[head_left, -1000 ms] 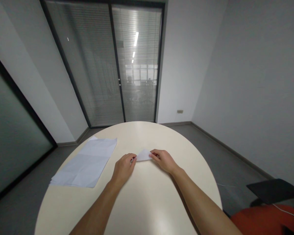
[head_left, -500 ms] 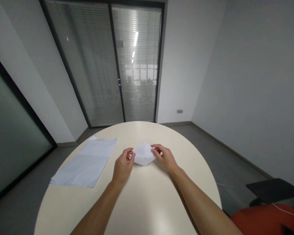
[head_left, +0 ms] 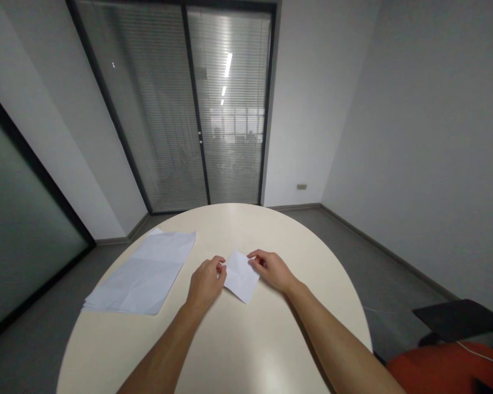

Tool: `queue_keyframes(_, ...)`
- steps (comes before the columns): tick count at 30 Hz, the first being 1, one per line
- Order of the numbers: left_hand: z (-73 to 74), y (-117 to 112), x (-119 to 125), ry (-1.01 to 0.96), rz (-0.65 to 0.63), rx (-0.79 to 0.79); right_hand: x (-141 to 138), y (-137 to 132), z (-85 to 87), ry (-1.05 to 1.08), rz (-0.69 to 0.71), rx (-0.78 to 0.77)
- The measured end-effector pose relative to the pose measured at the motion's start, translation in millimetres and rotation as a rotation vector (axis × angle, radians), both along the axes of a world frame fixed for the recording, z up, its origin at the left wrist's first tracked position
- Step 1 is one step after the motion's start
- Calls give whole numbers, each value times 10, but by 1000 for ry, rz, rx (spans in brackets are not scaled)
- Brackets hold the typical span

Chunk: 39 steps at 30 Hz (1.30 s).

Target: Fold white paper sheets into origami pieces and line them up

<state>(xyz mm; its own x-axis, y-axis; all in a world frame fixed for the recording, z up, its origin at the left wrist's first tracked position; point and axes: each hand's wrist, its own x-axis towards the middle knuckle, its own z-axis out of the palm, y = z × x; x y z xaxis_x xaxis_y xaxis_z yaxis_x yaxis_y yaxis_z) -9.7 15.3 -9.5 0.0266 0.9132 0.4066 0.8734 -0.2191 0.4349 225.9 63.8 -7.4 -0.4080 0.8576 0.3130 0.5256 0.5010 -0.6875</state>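
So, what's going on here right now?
A person at a round table has a small folded paper between both hands. The left hand pinches its left corner and the right hand grips its upper right edge. The paper lies flat, or nearly so, on the tabletop. A stack of sheets lies to the left.

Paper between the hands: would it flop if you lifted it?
Probably light and a bit floppy: the paper looks thin and creased. Being small, it may hold its shape somewhat. It would likely slide easily on the smooth table.
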Motion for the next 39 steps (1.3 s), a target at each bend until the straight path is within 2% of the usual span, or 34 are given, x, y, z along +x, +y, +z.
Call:
queue_keyframes(2,-17,10,4,37,-47,66,0,0,-8,-35,2,0)
queue_keyframes(5,-61,33,20,39,-185,105,5,1,-8,-80,18,-10)
queue_keyframes(8,-120,46,35,65,-340,82,3,2,2,-125,19,9)
queue_keyframes(11,-160,31,37,123,-419,24,-4,2,10,-163,-6,53)
queue_keyframes(18,-135,-12,25,189,-438,-76,-4,19,-11,-180,66,167)
queue_keyframes(25,-124,-11,20,200,-458,-71,-57,53,-64,-204,301,311)
queue_keyframes(30,-22,-34,49,212,-488,-27,-91,69,-111,-233,253,332)
queue_keyframes(34,51,-91,73,240,-448,-23,-158,32,-99,-299,190,339)
queue_keyframes(39,1,-116,6,258,-382,-36,-298,-52,-60,-374,165,349)
